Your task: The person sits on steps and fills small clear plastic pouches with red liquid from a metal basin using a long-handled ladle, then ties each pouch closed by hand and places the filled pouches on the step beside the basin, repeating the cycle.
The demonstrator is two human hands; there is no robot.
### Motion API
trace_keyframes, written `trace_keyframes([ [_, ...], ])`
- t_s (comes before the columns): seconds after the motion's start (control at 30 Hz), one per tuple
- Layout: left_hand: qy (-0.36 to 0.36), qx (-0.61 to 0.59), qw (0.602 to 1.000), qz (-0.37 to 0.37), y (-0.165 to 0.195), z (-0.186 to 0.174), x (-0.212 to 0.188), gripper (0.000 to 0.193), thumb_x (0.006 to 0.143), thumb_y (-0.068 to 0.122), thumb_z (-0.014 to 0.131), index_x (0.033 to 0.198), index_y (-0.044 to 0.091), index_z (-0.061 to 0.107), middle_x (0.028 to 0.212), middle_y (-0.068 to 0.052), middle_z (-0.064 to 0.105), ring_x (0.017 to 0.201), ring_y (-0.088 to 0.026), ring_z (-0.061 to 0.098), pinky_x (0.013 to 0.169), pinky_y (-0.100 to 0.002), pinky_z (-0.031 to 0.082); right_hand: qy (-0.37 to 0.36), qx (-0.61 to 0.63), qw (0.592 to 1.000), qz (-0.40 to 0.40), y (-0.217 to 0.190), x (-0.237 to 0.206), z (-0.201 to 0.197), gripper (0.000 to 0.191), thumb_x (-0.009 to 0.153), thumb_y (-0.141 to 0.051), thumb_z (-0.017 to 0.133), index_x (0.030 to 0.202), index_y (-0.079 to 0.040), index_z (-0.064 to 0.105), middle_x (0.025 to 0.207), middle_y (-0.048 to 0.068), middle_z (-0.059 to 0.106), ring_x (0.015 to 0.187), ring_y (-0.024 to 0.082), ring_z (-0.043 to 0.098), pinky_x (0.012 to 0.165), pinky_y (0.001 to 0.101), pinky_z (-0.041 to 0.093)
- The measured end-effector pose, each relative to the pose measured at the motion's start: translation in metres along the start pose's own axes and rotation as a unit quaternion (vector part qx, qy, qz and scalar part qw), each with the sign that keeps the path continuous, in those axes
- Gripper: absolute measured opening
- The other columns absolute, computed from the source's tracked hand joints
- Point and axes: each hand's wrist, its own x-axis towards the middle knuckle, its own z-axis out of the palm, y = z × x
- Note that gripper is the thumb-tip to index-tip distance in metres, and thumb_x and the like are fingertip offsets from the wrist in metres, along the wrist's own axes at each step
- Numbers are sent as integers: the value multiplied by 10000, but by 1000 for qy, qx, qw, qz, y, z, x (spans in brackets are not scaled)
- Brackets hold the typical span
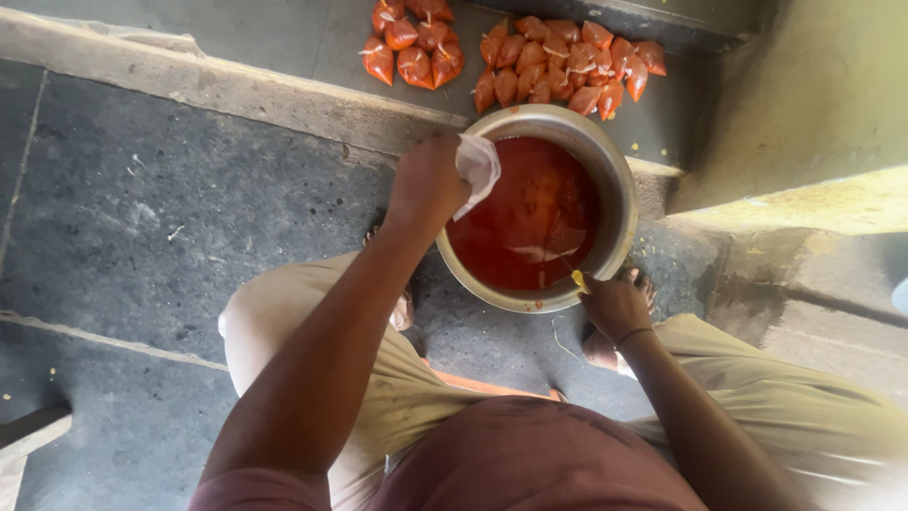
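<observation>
A round metal bowl of red liquid sits on the dark stone floor between my knees. My left hand is at the bowl's left rim, shut on a small clear plastic bag that hangs over the liquid. My right hand rests at the bowl's near rim, pinching a small yellow thing; a dark band circles that wrist. Beyond the bowl lie two heaps of filled, tied red pouches, one on the left and a larger one on the right.
I squat in beige trousers, my bare feet beside the bowl. A raised stone step runs across behind the bowl. A yellowish wall corner stands at the right. A light slab edge shows at the lower left.
</observation>
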Motion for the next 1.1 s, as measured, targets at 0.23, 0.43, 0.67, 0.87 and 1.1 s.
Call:
trace_keyframes([
  [0.23,12,-9,1000,-6,-1,-2,0,401,676,76,796,1063,14,713,1047,-225,709,1016,-426,676,911,-480,544,-109,79,991,-21,-14,-9,-6,411,987,-349,579,1385,-254,608,968,106,776,921,293,758,894,430,559],
  [0.43,7,-8,1000,-3,-4,-1,0,489,650,91,818,1120,5,713,1106,-228,695,1027,-418,671,922,-469,537,-145,271,952,8,-18,-11,-8,470,910,-278,679,1377,-243,653,1102,135,765,979,279,751,942,387,560],
  [0.67,10,-4,1000,20,-5,-1,2,504,652,73,811,1142,2,719,1122,-211,702,1053,-403,676,949,-461,538,-185,411,892,32,-9,-1,0,506,857,-304,801,1328,-148,703,1049,62,806,911,157,738,891,300,555],
  [0.87,-11,-8,1000,3,-2,-5,3,504,666,88,824,1153,7,720,1119,-197,702,1042,-397,677,945,-457,535,-266,547,786,114,9,1,-7,544,870,-242,791,1386,-114,681,597,-5,522,479,88,433,449,261,349],
  [1.1,1,-3,1000,28,-1,-5,4,525,646,68,812,1157,-5,720,1102,-203,703,1030,-401,678,928,-464,537,-254,620,731,125,9,-1,-11,571,858,-206,799,1396,-83,654,590,-52,518,472,54,411,435,230,323],
])
